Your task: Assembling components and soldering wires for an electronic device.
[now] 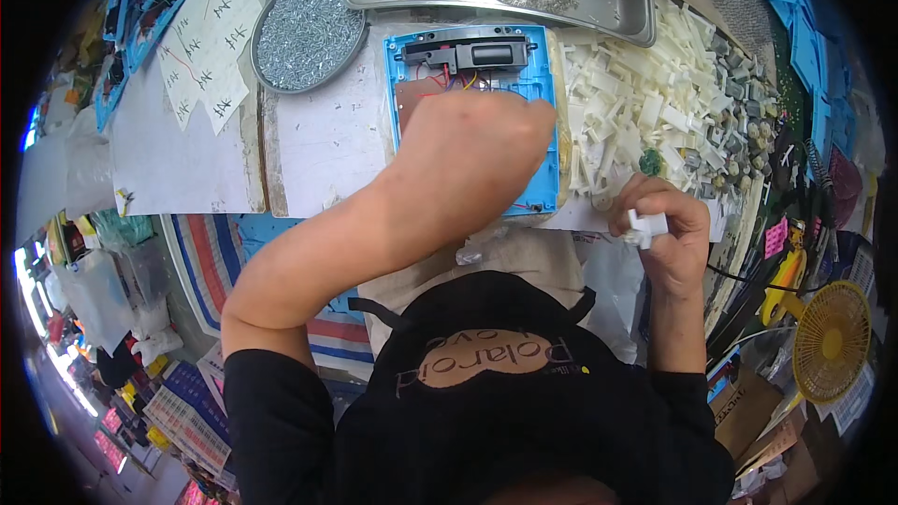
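Note:
A blue plastic casing [540,194] lies on the worktable in front of me. Inside it are a black moulded unit [486,55], red and yellow wires and a brown board [411,97]. My left hand [491,136] is over the middle of the casing, curled with its back toward me. Its fingertips, and anything between them, are hidden. To the right of the casing, at the table's near edge, my right hand [675,224] pinches a small white plastic part [647,225] between thumb and fingers. A heap of similar white plastic parts [617,84] spreads just beyond that hand.
At the back left stands a round tray [256,56] of small screws. A divided metal tray [641,23] with small metal pieces is at the back. Grey parts [748,122] border the white heap. A yellow fan [831,341] sits far right; a marked sheet [210,47] lies left.

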The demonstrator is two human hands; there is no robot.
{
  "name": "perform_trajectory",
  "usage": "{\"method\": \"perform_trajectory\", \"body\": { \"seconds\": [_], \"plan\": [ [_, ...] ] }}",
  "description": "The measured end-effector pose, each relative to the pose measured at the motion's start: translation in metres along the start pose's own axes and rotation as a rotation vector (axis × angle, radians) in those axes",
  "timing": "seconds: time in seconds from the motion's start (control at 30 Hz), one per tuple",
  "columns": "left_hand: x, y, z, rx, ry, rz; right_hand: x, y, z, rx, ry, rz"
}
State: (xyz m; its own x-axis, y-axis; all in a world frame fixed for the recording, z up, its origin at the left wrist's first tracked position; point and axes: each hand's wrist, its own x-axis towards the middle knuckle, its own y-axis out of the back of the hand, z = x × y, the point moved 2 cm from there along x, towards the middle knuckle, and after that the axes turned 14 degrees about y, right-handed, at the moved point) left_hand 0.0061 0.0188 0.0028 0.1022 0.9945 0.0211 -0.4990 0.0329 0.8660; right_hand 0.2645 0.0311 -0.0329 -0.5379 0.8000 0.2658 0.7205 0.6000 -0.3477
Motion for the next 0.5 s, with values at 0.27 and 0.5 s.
{"method": "perform_trajectory", "body": {
  "seconds": [0.27,0.5],
  "plan": [
    [0.007,-0.017,0.007,0.136,0.012,0.001,0.013,0.000,-0.015,-0.076,-0.100,0.162],
    [-0.024,0.008,-0.025,-0.421,0.167,0.193,0.071,-0.025,-0.026,-1.118,0.298,-0.358]
  ]
}}
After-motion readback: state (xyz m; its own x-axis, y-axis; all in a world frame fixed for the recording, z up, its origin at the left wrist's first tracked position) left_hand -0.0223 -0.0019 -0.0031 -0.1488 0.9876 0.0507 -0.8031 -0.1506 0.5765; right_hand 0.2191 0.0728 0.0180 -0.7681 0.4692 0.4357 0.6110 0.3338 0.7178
